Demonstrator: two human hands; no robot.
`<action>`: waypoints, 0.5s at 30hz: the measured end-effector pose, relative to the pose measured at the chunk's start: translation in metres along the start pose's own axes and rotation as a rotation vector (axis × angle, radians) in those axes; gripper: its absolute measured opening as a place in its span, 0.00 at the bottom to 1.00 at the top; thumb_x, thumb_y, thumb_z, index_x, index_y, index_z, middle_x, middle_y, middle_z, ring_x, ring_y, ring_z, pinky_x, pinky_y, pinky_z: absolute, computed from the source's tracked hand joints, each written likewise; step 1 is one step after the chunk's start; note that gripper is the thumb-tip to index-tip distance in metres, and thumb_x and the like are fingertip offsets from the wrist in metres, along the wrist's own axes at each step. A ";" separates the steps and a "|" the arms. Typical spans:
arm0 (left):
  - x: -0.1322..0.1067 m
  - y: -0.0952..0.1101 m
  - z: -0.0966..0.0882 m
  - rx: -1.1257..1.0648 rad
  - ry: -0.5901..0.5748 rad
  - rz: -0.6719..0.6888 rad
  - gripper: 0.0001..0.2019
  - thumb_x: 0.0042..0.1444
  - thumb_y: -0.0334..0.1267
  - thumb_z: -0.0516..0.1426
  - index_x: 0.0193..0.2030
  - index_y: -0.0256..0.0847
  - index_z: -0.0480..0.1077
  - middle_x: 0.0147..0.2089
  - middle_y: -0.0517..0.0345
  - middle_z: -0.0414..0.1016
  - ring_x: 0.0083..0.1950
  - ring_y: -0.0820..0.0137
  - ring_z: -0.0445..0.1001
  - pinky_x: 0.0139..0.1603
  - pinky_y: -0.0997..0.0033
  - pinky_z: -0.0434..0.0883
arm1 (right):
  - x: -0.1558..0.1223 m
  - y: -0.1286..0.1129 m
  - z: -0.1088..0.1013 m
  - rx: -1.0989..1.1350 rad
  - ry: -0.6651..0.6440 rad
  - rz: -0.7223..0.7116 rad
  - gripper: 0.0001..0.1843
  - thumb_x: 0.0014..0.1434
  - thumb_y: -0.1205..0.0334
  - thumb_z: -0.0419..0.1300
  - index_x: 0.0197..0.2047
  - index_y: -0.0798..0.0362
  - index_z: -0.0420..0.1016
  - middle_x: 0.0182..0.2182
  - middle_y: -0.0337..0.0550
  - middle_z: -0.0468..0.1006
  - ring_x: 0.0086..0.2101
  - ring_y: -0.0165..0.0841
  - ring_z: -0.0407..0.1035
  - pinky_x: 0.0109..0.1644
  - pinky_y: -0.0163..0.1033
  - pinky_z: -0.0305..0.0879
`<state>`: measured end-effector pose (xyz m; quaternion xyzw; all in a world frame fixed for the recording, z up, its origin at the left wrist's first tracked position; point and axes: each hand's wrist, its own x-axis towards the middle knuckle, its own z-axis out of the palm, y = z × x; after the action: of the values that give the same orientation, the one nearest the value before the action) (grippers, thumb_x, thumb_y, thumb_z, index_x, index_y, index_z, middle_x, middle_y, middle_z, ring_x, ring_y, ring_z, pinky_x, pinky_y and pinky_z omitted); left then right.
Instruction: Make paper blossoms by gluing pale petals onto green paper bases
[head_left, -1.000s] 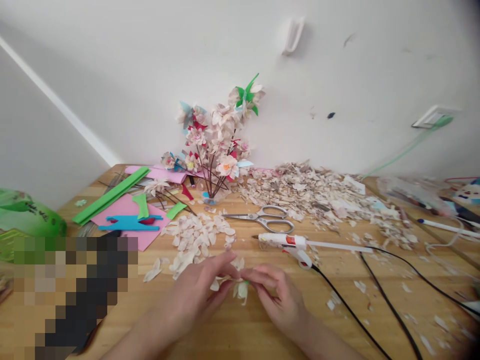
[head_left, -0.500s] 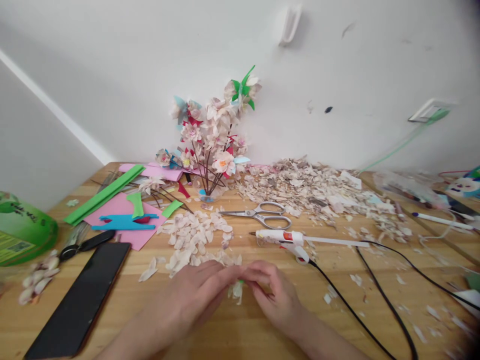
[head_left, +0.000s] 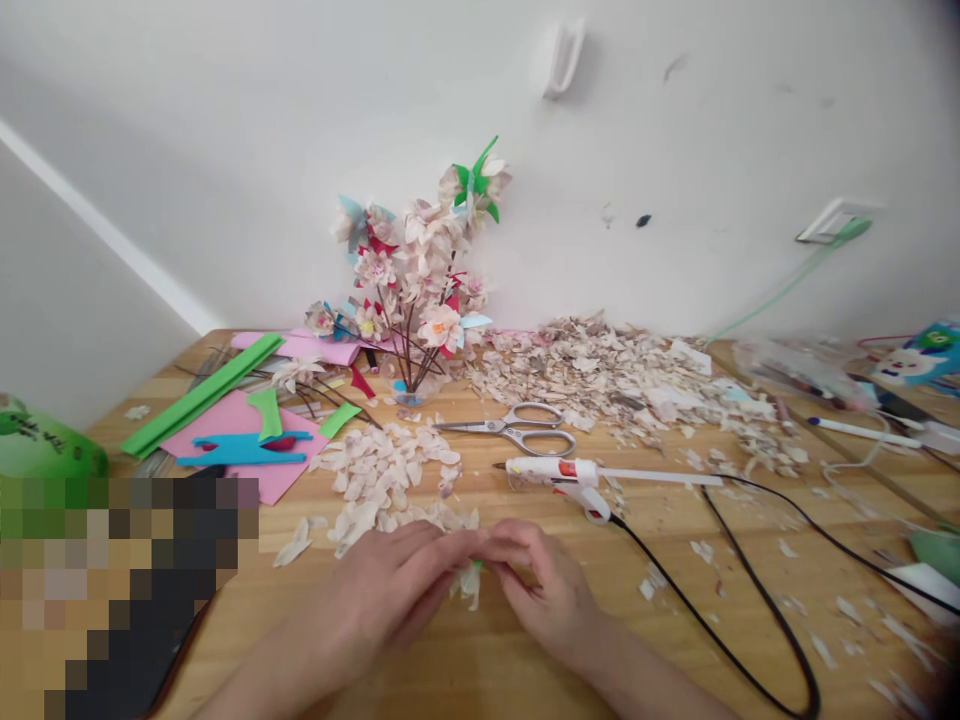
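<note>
My left hand [head_left: 405,590] and my right hand [head_left: 540,580] meet fingertip to fingertip low over the table. Both are closed in a pinch around a small petal flower [head_left: 469,588]; only pale petals and a speck of green show beneath the fingers. The rest of it is hidden. Just beyond the hands lies a loose pile of whitish petals [head_left: 375,480]. A white hot glue gun [head_left: 551,472] with a long glue stick in its back rests to the right of the pile. Behind it are metal scissors [head_left: 517,430], blades pointing left.
A vase [head_left: 411,385] of handmade flowers stands near the wall, beside a wide heap of dry scraps [head_left: 600,365]. Coloured paper [head_left: 217,430] lies left, with a green container [head_left: 45,440] at the edge. A black cord [head_left: 750,590] loops at right. The lower left is pixelated.
The view has turned slightly right, so the background sits further left. My hands hold almost the same pinched pose. Pixelation now covers much of the lower left, including part of the phone.
</note>
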<state>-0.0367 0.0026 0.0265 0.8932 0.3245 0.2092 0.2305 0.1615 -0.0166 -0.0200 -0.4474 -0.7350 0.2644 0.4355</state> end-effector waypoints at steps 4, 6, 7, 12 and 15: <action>0.001 0.001 0.000 -0.018 -0.006 -0.009 0.25 0.56 0.28 0.48 0.58 0.55 0.53 0.41 0.58 0.75 0.39 0.68 0.74 0.37 0.71 0.68 | -0.001 0.000 0.000 0.021 -0.025 -0.003 0.18 0.52 0.76 0.51 0.42 0.45 0.62 0.33 0.36 0.82 0.35 0.36 0.76 0.38 0.40 0.72; 0.000 0.001 0.000 -0.068 0.001 -0.013 0.27 0.55 0.27 0.49 0.58 0.57 0.52 0.42 0.59 0.75 0.40 0.69 0.73 0.39 0.70 0.69 | -0.002 0.001 0.002 0.052 -0.035 0.040 0.17 0.52 0.75 0.51 0.42 0.45 0.62 0.33 0.37 0.82 0.36 0.36 0.76 0.41 0.42 0.71; -0.001 0.002 0.000 -0.104 0.014 -0.016 0.27 0.54 0.27 0.49 0.59 0.57 0.52 0.43 0.60 0.74 0.41 0.69 0.73 0.41 0.70 0.69 | -0.002 0.001 0.003 0.083 -0.038 0.079 0.16 0.52 0.74 0.52 0.42 0.46 0.61 0.33 0.38 0.82 0.36 0.36 0.76 0.42 0.43 0.70; -0.005 0.000 -0.001 -0.407 0.148 -0.097 0.32 0.52 0.29 0.52 0.62 0.54 0.47 0.52 0.51 0.68 0.48 0.64 0.70 0.46 0.63 0.69 | 0.004 0.003 0.013 0.455 0.068 0.422 0.13 0.50 0.64 0.60 0.37 0.47 0.60 0.30 0.41 0.82 0.34 0.38 0.76 0.39 0.44 0.71; -0.003 -0.005 0.000 -0.659 0.218 -0.215 0.30 0.55 0.33 0.52 0.62 0.51 0.45 0.56 0.47 0.64 0.53 0.61 0.66 0.48 0.59 0.68 | 0.011 0.005 0.017 0.662 0.130 0.561 0.21 0.40 0.55 0.68 0.32 0.48 0.60 0.24 0.39 0.82 0.29 0.40 0.77 0.35 0.43 0.71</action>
<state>-0.0411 0.0035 0.0233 0.7041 0.3544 0.3713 0.4908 0.1462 -0.0047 -0.0276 -0.4817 -0.4319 0.5651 0.5120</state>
